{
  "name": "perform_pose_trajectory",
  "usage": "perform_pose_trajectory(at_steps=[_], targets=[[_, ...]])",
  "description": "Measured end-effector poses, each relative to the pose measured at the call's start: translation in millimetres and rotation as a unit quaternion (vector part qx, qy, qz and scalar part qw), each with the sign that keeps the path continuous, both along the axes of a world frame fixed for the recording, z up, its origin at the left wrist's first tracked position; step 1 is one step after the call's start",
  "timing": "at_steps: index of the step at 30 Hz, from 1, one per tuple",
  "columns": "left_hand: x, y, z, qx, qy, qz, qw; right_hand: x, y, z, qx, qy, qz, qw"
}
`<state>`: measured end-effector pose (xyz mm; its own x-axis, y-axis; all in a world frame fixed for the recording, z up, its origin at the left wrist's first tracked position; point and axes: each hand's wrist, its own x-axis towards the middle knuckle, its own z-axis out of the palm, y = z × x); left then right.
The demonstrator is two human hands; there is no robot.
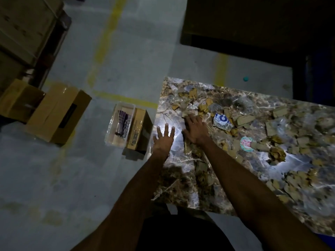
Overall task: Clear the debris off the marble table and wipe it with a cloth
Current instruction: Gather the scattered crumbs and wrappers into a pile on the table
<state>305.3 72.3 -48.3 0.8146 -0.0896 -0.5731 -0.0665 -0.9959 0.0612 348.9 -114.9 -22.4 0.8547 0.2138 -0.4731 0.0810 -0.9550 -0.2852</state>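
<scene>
Head view is looking down in dim light, so much of the scene is hard to read: the top right is sinking into darkness, and the marble surface is running out of frame at the right and lower right. Both forearms are reaching in from the bottom edge. The left hand is lying flat with its fingers spread near the left edge of the surface, its grip open and holding nothing. The right hand is pressing flat on brown cardboard scraps just beside it, fingers straight, grip also open. More debris is lying scattered across the marble toward the right, including a torn blue-and-white wrapper and a round red-and-white label whose print is too blurred to read fully. On the floor just left of the surface, a clear plastic tub is holding a checked cloth, and a small cardboard box is standing against it; its contents are not showing. Farther left, a larger cardboard box is lying on its side.
</scene>
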Motion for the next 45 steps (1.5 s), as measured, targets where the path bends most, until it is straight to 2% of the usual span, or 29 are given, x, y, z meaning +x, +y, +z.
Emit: perform_pose_trajectory(at_steps=[2,9,12,14,15,16,18,20,24,29,32,35,36,39,40,42,45], targets=[[-7,-3,3,-0.03,0.023,-0.068,0.997,-14,-6,-2,-0.008,-0.007,0.012,1.0],[-6,-5,-1,-0.041,0.001,-0.039,0.998,-75,-23,-3,-0.022,-0.062,0.008,0.998],[-6,-1,-3,-0.079,0.019,-0.05,0.995,-51,-7,7,-0.033,-0.14,-0.014,0.99],[-5,4,6,-0.158,0.021,0.045,0.986,-21,7,13,-0.013,-0.175,-0.029,0.984],[-2,7,10,-0.145,-0.014,0.087,0.985,-4,14,14,0.004,-0.189,-0.038,0.981],[-1,8,10,-0.095,-0.067,0.065,0.991,14,21,16,0.021,-0.197,-0.046,0.979],[-7,3,3,-0.035,-0.024,-0.062,0.997,48,32,17,0.043,-0.195,-0.051,0.979],[-8,3,2,-0.038,0.002,-0.096,0.995,76,40,15,0.043,-0.163,-0.04,0.985],[-5,7,5,-0.028,-0.004,-0.097,0.995,84,31,1,0.026,-0.083,-0.017,0.996],[-5,7,7,-0.022,-0.007,-0.097,0.995,17,-2,-17,-0.001,-0.047,-0.004,0.999],[-4,7,14,-0.022,0.016,-0.102,0.994,-17,-9,-16,0.005,-0.075,-0.004,0.997],[4,13,18,-0.04,0.024,-0.102,0.994,-16,-1,-1,0.009,-0.144,-0.026,0.989],[8,15,19,-0.06,0.008,-0.097,0.993,-10,3,4,0.016,-0.172,-0.032,0.985],[33,15,24,-0.141,-0.137,-0.008,0.98,21,21,13,0.054,-0.239,-0.057,0.968],[42,13,22,-0.151,-0.162,0.013,0.975,34,28,14,0.06,-0.246,-0.061,0.966],[49,6,7,-0.146,-0.15,0.017,0.978,61,39,13,0.058,-0.238,-0.06,0.968],[39,-4,-16,-0.158,-0.134,0.016,0.978,89,46,11,0.039,-0.17,-0.024,0.984]])
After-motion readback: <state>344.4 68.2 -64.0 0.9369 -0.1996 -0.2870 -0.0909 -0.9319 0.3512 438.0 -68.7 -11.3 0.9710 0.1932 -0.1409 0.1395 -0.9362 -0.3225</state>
